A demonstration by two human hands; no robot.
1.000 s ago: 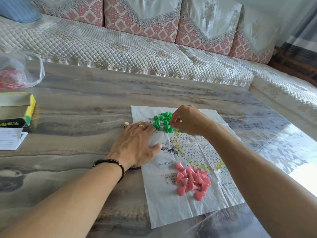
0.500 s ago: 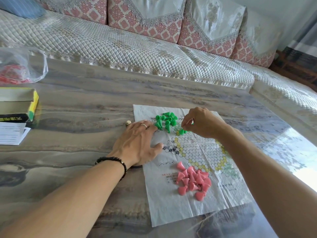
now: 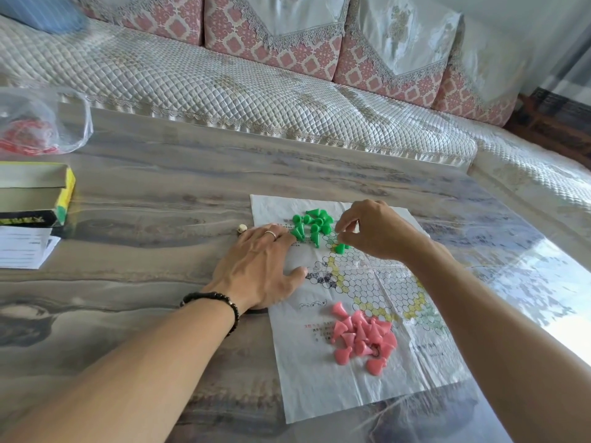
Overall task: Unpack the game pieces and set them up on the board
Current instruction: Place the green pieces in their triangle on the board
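A creased paper board (image 3: 367,388) printed with a hexagon grid lies on the table. A heap of green cone pieces (image 3: 311,223) sits at its far end, and a heap of pink pieces (image 3: 363,338) lies nearer me. My left hand (image 3: 259,266) rests flat on the board's left edge, fingers straight, a ring on one finger. My right hand (image 3: 374,231) hovers over the grid with curled fingers, its fingertips pinching the top of a single green piece (image 3: 339,249) that stands on a cell.
A small pale die (image 3: 242,228) lies just left of the board. At the far left are a yellow-edged box (image 3: 35,193), a printed leaflet (image 3: 22,247) and a clear plastic bag (image 3: 41,126) holding red items. A quilted sofa (image 3: 256,91) runs behind the table.
My right hand drew back from the green heap toward me and set one green piece upright on the grid. My left hand stayed flat on the board's edge.
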